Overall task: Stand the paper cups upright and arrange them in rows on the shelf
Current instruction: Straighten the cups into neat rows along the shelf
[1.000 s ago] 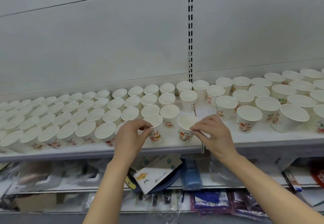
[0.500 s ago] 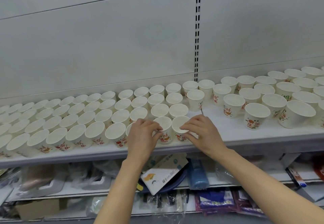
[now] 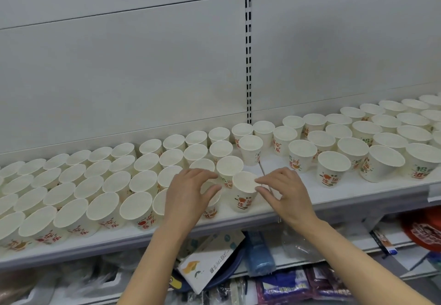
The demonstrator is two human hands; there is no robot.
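The paper cups are white with red, orange and green print on their sides. The shelf is white, its back panel pale grey.

White paper cups with printed sides stand upright on the white metal shelf: packed rows to the left, looser ranks to the right. At the front edge between them stands one cup, the left hand just left of it over a neighbouring cup, the right hand touching its right rim. Packaged goods lie on the lower shelf beneath.
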